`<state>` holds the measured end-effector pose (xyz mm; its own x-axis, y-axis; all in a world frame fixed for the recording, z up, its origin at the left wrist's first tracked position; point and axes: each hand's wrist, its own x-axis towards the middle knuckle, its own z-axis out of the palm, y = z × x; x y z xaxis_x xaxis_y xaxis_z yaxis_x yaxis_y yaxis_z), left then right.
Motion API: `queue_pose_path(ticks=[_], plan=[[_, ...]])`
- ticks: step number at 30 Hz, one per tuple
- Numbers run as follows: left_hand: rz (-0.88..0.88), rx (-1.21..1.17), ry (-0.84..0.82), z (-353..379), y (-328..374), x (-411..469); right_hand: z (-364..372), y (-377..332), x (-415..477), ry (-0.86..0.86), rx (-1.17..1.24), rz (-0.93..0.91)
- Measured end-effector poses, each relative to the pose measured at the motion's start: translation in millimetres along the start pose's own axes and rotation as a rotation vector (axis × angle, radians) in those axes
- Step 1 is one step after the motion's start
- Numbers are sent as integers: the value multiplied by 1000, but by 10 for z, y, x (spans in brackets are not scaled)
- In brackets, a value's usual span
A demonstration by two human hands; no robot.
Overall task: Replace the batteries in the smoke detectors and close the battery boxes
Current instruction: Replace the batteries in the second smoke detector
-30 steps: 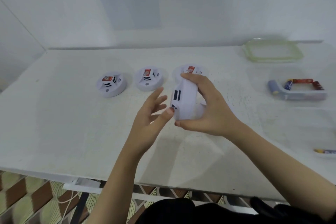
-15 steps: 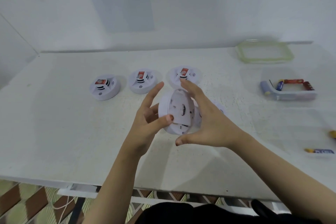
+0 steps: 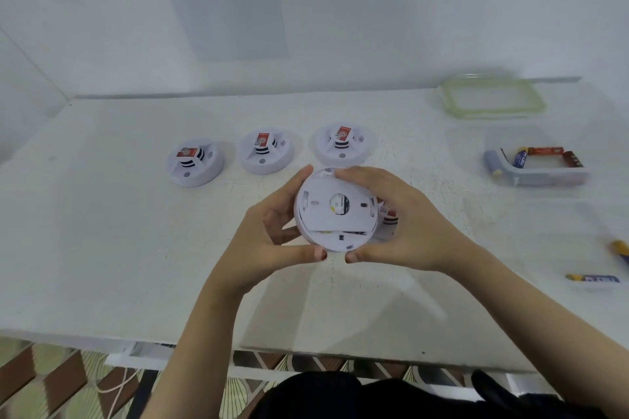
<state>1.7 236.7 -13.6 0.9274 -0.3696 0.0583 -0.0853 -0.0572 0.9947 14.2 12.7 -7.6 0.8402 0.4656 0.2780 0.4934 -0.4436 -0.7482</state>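
Note:
I hold a round white smoke detector [image 3: 335,209] above the middle of the table, its flat back turned up toward me. My left hand [image 3: 272,238] grips its left edge and my right hand [image 3: 401,228] wraps its right edge, thumbs meeting under the rim. A fifth detector [image 3: 388,218] peeks out on the table behind my right hand, mostly hidden. Behind it, a row of three white detectors [image 3: 195,161] [image 3: 267,151] [image 3: 343,144] sits face up, each with a red label.
A clear tray [image 3: 541,175] with several batteries stands at the right. A green-rimmed lid [image 3: 492,97] lies at the back right. Two loose batteries [image 3: 592,278] [image 3: 621,248] lie near the right edge. The white table [image 3: 102,248] ends just in front of me.
The detector has turned from edge-on to its back facing me. My left hand has closed onto its left edge, so both hands now hold it.

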Motion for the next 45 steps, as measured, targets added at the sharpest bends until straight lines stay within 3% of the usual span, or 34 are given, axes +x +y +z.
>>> queue_pose_path(ticks=[8, 16, 24, 35, 40, 45], plan=[[7, -35, 30, 18, 7, 11, -29, -14, -22, -56, -8, 13], [9, -70, 15, 22, 3, 6, 5, -35, -3, 29, 131, 56], [8, -62, 16, 40, -19, -15, -114, -78, 33, -129, 228, 76], [13, -43, 1, 83, -32, -32, -186, -106, 79, -297, 99, 120], [-2, 114, -46, 68, -34, -34, -159, -77, 65, -211, 46, 129], [37, 313, 54, 192, -141, -82, 61, -49, 18, -116, 15, 141]])
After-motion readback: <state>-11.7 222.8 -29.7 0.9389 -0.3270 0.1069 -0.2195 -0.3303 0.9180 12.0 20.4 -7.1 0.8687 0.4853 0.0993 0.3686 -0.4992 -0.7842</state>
